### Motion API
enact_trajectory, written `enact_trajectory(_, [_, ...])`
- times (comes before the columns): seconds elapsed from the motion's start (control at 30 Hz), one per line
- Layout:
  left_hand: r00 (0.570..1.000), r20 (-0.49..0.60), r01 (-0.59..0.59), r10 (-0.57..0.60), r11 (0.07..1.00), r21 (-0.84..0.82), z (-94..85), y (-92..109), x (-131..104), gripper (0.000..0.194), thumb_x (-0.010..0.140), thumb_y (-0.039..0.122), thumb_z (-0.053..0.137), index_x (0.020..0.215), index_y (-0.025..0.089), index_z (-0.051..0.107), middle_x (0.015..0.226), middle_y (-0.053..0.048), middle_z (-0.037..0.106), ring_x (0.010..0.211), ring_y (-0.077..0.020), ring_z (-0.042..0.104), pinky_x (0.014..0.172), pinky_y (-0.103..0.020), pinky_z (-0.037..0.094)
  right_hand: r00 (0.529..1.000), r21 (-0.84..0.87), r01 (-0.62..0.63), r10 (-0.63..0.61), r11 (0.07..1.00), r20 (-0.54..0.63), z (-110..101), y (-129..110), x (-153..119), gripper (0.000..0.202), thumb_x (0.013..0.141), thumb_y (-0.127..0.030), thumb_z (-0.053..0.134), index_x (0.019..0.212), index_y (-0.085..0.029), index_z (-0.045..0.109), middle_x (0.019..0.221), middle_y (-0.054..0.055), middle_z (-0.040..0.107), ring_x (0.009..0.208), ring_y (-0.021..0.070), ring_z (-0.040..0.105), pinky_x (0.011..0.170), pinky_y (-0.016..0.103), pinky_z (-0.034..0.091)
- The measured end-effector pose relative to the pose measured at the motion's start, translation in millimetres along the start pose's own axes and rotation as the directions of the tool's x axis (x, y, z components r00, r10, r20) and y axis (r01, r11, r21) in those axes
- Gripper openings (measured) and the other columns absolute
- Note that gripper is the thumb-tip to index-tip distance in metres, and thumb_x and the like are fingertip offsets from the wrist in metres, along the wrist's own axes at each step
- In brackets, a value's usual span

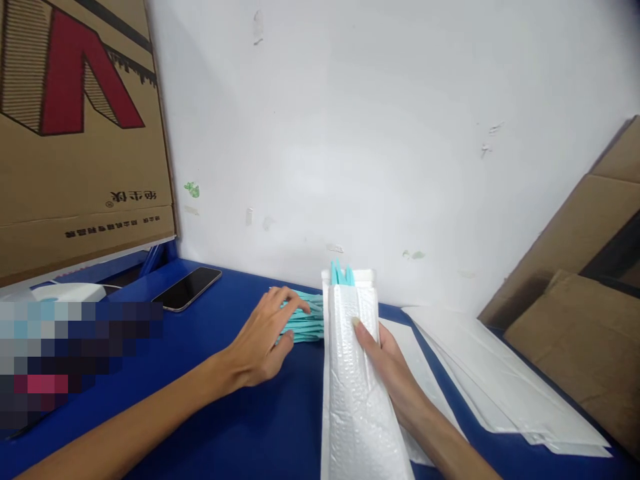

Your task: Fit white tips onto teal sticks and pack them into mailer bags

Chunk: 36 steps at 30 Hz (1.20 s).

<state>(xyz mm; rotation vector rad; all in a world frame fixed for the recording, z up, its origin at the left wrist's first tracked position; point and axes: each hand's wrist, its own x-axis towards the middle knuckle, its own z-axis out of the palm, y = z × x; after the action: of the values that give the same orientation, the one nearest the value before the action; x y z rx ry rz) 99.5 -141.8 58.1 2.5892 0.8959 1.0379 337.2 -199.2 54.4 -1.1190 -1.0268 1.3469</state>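
A white padded bubble mailer [353, 373] stands upright in front of me, with my right hand [387, 360] closed on its right edge, thumb on the front. Thin teal pieces [343, 273] stick out of the mailer's top opening. To the left of the mailer lies a pile of flat teal pieces [305, 320], partly hidden behind it; their exact kind is unclear. My left hand [275, 327] reaches over the left end of this pile, fingers bent and thumb apart from them, touching or just above the pieces.
White flat mailers [493, 373] lie fanned out on the blue table [200, 400] at the right. A phone [193, 288] rests at the back left. Cardboard boxes stand at the left [85, 153] and right [575, 333], with a white wall [350, 133] behind.
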Motion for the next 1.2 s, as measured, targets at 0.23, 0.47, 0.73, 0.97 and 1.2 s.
enact_trajectory(0.23, [0.971,0.222,-0.019,0.09,0.953,-0.303,20.2,27,-10,0.03,0.101,0.043,0.051,0.12,0.022,0.062,0.125,-0.01,0.06,0.116,-0.0273,0.051,0.111,-0.049,0.036,0.948,-0.191,0.28,-0.302,0.941,-0.097,8,2,-10,0.057,0.091,-0.061,0.068,0.132,-0.023,0.061,0.122,0.009,0.074,0.101,0.0284,0.07,0.082,0.035,0.056])
enact_trajectory(0.47, [0.966,0.252,0.141,0.059,0.697,-0.703,33.3,51,-13,0.039,0.101,0.04,0.057,0.136,0.022,0.063,0.13,-0.009,0.068,0.109,-0.0264,0.066,0.093,-0.038,0.054,0.938,-0.106,0.31,-0.322,0.945,-0.127,15,5,-22,0.063,0.086,-0.062,0.072,0.133,-0.021,0.061,0.115,0.011,0.075,0.105,0.0331,0.069,0.079,0.038,0.056])
enact_trajectory(0.73, [0.973,0.227,0.178,-0.027,0.71,-0.681,30.7,52,-14,0.036,0.097,0.041,0.063,0.127,0.021,0.07,0.121,-0.008,0.074,0.107,-0.0287,0.068,0.093,-0.041,0.056,0.955,-0.1,0.254,-0.265,0.962,-0.133,19,1,-26,0.062,0.084,-0.067,0.071,0.127,-0.022,0.067,0.111,0.011,0.075,0.106,0.0341,0.068,0.086,0.041,0.056])
enact_trajectory(0.97, [0.946,0.266,0.324,-0.184,0.533,-0.782,41.7,45,-15,0.036,0.092,0.045,0.071,0.114,0.017,0.075,0.103,-0.008,0.076,0.093,-0.0241,0.07,0.08,-0.032,0.055,0.978,-0.148,0.172,-0.187,0.974,-0.09,13,-1,-18,0.059,0.09,-0.066,0.064,0.132,-0.024,0.066,0.117,0.007,0.074,0.11,0.031,0.066,0.093,0.038,0.053])
enact_trajectory(1.2, [0.911,0.335,0.409,-0.24,0.426,-0.807,43.6,42,-12,0.042,0.086,0.05,0.076,0.107,0.013,0.075,0.098,-0.01,0.075,0.086,-0.024,0.07,0.073,-0.031,0.052,0.957,-0.157,0.28,-0.288,0.947,-0.035,4,0,-4,0.052,0.096,-0.056,0.064,0.139,-0.026,0.058,0.123,0.006,0.071,0.102,0.0261,0.066,0.08,0.034,0.053])
